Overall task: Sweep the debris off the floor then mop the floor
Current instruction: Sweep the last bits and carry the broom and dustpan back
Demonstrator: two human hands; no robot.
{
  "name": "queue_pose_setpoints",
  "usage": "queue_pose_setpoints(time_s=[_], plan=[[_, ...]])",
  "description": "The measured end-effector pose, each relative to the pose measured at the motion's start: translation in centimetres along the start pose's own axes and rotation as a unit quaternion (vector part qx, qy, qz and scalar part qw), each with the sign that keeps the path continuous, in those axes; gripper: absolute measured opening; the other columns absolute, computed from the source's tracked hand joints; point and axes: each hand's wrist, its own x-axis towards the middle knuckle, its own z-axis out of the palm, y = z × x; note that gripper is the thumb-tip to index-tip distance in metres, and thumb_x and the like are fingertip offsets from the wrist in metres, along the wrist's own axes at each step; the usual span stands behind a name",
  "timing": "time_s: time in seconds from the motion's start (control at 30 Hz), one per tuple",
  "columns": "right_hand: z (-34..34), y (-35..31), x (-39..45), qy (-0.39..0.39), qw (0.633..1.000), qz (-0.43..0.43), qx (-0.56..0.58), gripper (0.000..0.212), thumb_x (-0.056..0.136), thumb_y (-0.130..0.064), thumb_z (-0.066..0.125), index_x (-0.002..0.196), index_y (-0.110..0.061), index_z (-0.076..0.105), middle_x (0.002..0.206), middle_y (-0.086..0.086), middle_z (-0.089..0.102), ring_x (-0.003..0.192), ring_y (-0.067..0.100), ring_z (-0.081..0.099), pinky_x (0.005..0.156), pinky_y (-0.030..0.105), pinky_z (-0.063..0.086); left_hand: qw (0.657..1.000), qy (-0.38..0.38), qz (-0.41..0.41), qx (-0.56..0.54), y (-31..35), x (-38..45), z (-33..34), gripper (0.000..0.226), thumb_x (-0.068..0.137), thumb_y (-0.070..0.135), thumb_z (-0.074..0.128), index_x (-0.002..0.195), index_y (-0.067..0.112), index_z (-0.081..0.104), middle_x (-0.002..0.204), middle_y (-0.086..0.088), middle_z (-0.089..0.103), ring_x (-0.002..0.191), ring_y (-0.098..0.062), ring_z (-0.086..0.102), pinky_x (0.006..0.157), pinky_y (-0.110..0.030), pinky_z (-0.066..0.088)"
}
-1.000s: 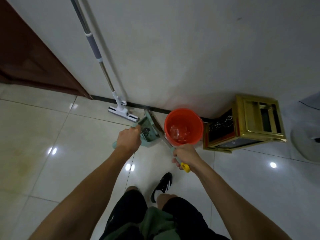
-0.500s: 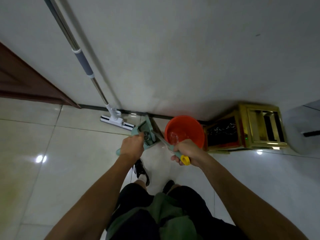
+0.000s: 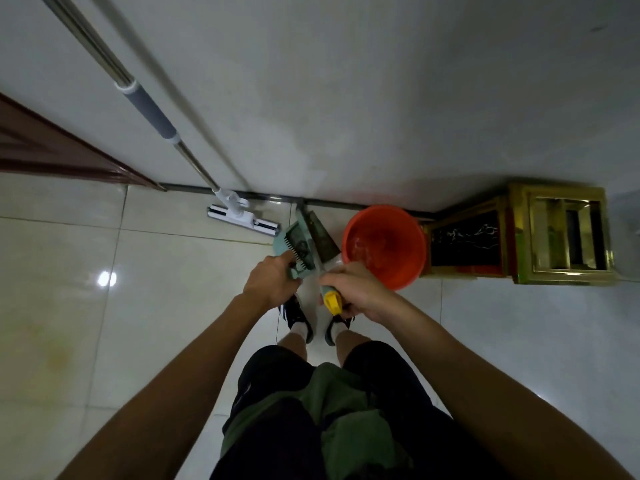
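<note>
Gripping the teal plastic dustpan (image 3: 297, 249) by its toothed edge, the left hand (image 3: 272, 279) curls round it; the right hand (image 3: 353, 289) grips the broom (image 3: 320, 245) at its yellow-capped handle. Both hang beside a round orange bucket (image 3: 384, 245) on glossy tiles. A metal-poled mop (image 3: 239, 216) leans on the wall.
</note>
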Motion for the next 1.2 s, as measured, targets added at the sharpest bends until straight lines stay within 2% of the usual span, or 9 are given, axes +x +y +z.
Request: queue_pose_setpoints(time_s=[0.13,0.27,0.37,0.43,0.53,0.67,0.87,1.0,1.2], plan=[[-0.7,-0.8,0.2,-0.011,1.0,-0.015,-0.02,0.027,0.091,-0.039,0.062,0.097,-0.013,0.07,0.087,0.013,0.074,0.083,0.028,0.071,0.059,0.031,0.05,0.999,0.0,-0.012,0.029,0.3,-0.1,1.1,0.037,0.086,0.038,0.068,0.113,0.02,0.05,0.1,-0.012,0.071,0.081,-0.033,0.065,0.064,-0.036,0.054],[-0.5,-0.1,0.1,-0.023,0.998,-0.035,-0.049,0.024,0.091,-0.039,0.061,0.076,-0.021,0.067,0.055,-0.007,0.06,0.058,0.017,0.061,0.046,0.024,0.046,0.999,-0.001,-0.024,0.044,1.3,0.1,1.7,0.036,0.087,0.036,0.065,0.113,0.021,0.045,0.098,-0.01,0.07,0.076,-0.03,0.064,0.06,-0.033,0.049],[-0.1,0.7,0.4,-0.037,0.998,-0.032,-0.031,0.025,0.092,-0.037,0.061,0.088,-0.015,0.069,0.061,0.0,0.066,0.052,0.014,0.066,0.045,0.024,0.049,0.998,-0.006,-0.027,0.048,1.7,0.0,1.9,0.038,0.087,0.035,0.065,0.115,0.021,0.044,0.097,-0.009,0.069,0.073,-0.029,0.062,0.06,-0.034,0.05],[0.1,1.0,0.6,-0.043,0.998,-0.037,-0.021,0.023,0.093,-0.037,0.06,0.086,-0.016,0.068,0.061,-0.001,0.066,0.048,0.007,0.064,0.046,0.024,0.049,0.999,-0.005,-0.019,0.05,1.7,-0.2,2.0,0.041,0.089,0.036,0.065,0.119,0.019,0.044,0.097,-0.009,0.069,0.072,-0.027,0.062,0.062,-0.035,0.052],[0.6,1.4,0.8,-0.044,0.997,-0.061,-0.018,0.026,0.095,-0.035,0.058,0.077,-0.017,0.064,0.059,-0.002,0.063,0.043,0.005,0.06,0.044,0.022,0.046,0.998,0.011,0.0,0.056,1.5,-0.5,2.0,0.042,0.088,0.034,0.067,0.119,0.017,0.045,0.093,-0.007,0.068,0.063,-0.02,0.051,0.055,-0.027,0.04],[0.7,1.4,1.0,-0.031,0.997,-0.071,-0.012,0.026,0.095,-0.034,0.058,0.081,-0.013,0.066,0.06,-0.001,0.062,0.043,0.006,0.06,0.043,0.021,0.045,0.997,0.025,0.011,0.068,1.4,-0.7,1.8,0.038,0.088,0.033,0.069,0.114,0.016,0.047,0.084,-0.005,0.065,0.055,-0.015,0.045,0.047,-0.023,0.027],[0.4,1.3,0.8,-0.023,0.997,-0.077,-0.01,0.031,0.091,-0.034,0.059,0.082,-0.006,0.067,0.058,0.001,0.061,0.046,0.007,0.059,0.045,0.023,0.047,0.995,0.042,0.05,0.072,1.6,-1.2,1.9,0.035,0.088,0.027,0.069,0.114,0.007,0.055,0.082,-0.009,0.069,0.057,-0.025,0.052,0.056,-0.028,0.035],[0.9,0.9,0.4,-0.029,0.997,-0.065,-0.019,0.023,0.09,-0.035,0.059,0.083,-0.015,0.067,0.058,-0.004,0.066,0.046,0.01,0.064,0.041,0.021,0.047,0.987,0.052,0.118,0.091,1.8,-2.1,1.7,0.038,0.075,0.016,0.083,0.101,-0.002,0.062,0.068,-0.014,0.068,0.048,-0.035,0.061,0.049,-0.028,0.037],[1.7,0.8,-0.4,-0.05,0.996,-0.059,-0.05,0.025,0.091,-0.03,0.059,0.093,-0.006,0.068,0.071,0.004,0.068,0.052,0.008,0.066,0.044,0.019,0.048,0.994,0.043,0.075,0.07,1.4,-2.9,2.3,0.034,0.089,0.024,0.07,0.112,0.002,0.058,0.079,-0.012,0.068,0.062,-0.035,0.063,0.057,-0.032,0.043]])
